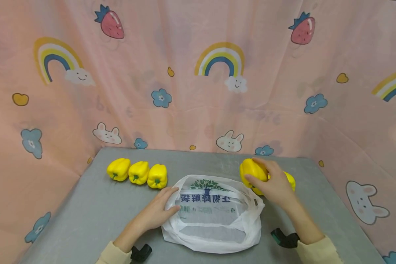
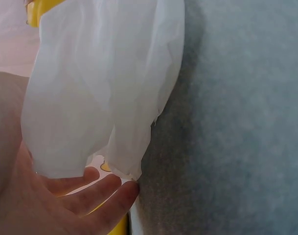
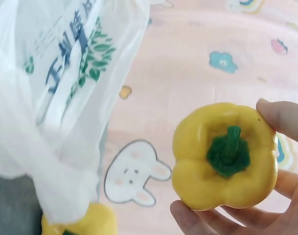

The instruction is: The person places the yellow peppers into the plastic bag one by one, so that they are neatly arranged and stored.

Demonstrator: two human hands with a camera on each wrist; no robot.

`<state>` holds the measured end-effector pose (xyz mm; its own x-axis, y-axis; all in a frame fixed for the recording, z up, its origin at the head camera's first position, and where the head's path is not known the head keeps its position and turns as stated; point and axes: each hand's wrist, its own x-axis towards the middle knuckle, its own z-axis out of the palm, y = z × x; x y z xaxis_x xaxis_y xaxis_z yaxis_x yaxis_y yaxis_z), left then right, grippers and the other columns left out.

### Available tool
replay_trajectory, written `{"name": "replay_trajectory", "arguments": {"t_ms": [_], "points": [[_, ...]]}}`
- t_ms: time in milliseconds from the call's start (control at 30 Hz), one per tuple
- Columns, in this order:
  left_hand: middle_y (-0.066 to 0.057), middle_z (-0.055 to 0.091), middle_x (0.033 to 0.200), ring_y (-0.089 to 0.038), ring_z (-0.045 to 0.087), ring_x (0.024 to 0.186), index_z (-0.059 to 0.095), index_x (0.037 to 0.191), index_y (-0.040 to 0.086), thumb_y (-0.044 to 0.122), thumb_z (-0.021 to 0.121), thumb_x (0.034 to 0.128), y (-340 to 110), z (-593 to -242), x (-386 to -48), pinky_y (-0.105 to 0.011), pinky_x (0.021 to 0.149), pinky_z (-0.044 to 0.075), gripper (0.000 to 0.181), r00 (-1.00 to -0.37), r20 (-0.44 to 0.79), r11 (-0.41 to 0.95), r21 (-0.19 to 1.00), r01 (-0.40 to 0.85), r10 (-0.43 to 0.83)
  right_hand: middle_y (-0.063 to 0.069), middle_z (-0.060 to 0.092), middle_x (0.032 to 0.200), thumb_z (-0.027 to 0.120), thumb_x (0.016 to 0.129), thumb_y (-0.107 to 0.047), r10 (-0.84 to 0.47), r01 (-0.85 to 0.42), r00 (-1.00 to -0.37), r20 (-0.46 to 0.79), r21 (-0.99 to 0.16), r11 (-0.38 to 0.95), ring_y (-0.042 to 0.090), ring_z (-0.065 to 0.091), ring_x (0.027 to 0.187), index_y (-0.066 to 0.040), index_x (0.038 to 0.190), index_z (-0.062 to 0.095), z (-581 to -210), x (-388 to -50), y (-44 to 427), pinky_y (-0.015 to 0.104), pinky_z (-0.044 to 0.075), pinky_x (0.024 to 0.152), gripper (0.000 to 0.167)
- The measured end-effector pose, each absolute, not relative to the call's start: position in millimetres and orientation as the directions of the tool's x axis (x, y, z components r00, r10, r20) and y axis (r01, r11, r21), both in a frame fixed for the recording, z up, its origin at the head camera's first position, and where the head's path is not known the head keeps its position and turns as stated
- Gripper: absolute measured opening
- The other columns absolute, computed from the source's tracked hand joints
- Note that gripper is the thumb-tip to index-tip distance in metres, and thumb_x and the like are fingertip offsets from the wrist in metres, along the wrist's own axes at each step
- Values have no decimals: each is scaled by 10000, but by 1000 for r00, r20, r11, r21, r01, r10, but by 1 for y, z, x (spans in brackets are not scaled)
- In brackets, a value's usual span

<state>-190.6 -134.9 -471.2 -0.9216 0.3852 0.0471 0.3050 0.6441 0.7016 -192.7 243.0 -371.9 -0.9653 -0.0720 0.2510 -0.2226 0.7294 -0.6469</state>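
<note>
A yellow bell pepper [image 1: 252, 171] [image 3: 224, 156] is gripped by the right hand [image 1: 277, 185] [image 3: 286, 196], raised at the right of a white plastic bag [image 1: 214, 242] [image 2: 100, 88] [image 3: 65, 147]. In the right wrist view its green stem faces the camera. The left hand [image 1: 156, 211] [image 2: 65, 205] is at the bag's left edge, its fingers extended along the plastic and touching it. The bag lies with its mouth spread wide, and green and blue print shows inside. More yellow pepper [image 1: 290, 180] [image 3: 82, 223] shows behind and below the right hand, partly hidden.
Three yellow peppers [image 1: 118, 169] stand in a row at the back left of the grey table [image 1: 85, 220]. A pink patterned curtain [image 1: 184, 121] hangs behind and on both sides. Dark wrist devices [image 1: 285, 238] sit beside the sleeves.
</note>
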Motion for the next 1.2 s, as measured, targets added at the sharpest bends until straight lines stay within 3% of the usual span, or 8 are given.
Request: {"name": "replay_trajectory", "arguments": {"t_ms": [567, 1200], "points": [[-134, 370, 1587, -389, 394, 1425, 451, 1526, 139, 345, 670, 986, -135, -472, -191, -637, 1132, 322, 619, -923, 49, 643, 703, 304, 382, 176, 520, 1348, 755, 907, -436, -143, -268, -961, 238, -658, 704, 301, 568, 1007, -140, 1454, 536, -385, -198, 198, 407, 555, 799, 660], [-126, 373, 1587, -379, 395, 1428, 443, 1533, 141, 333, 673, 985, -135, -471, -190, -625, 1140, 319, 624, -926, 40, 655, 695, 296, 375, 123, 539, 1359, 769, 881, -449, -181, -277, -961, 211, -665, 694, 276, 568, 1036, -164, 1444, 556, -404, -205, 157, 443, 569, 847, 666]]}}
